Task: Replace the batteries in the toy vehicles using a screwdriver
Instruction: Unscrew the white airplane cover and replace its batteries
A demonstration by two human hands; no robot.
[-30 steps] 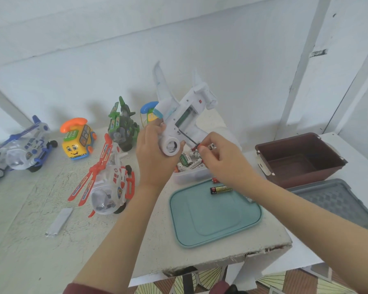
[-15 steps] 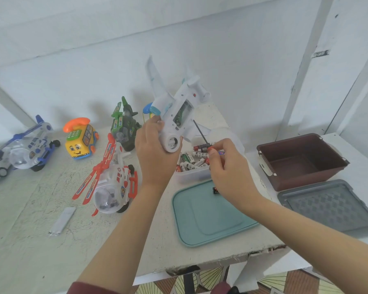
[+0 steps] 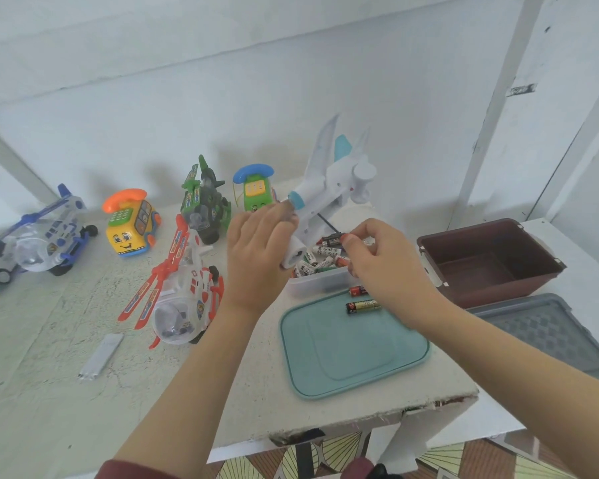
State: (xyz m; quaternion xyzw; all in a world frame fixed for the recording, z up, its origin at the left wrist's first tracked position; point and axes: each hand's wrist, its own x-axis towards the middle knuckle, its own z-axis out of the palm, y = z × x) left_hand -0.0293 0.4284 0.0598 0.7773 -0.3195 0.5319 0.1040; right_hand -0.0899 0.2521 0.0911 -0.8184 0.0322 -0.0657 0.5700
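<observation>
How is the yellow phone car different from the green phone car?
The yellow plastic phone car with the orange handset shows its whole smiling face; the green plastic phone car with the blue handset has its face partly hidden. The green one stands farther back than the yellow one. Both have a keypad, a handset on top, and stand on the white table.

The scene is bright, with soft and even light. Behind the lid [image 3: 353, 357], the toys [image 3: 204, 202] throw pale shadows up on the wall [image 3: 291, 98], shifted to the left, so the light comes perhaps from the right. The right hand [image 3: 381, 267], just behind the lid, is a little blurred. Far right of the lid, the posts [image 3: 491, 133] lean and bend.
</observation>
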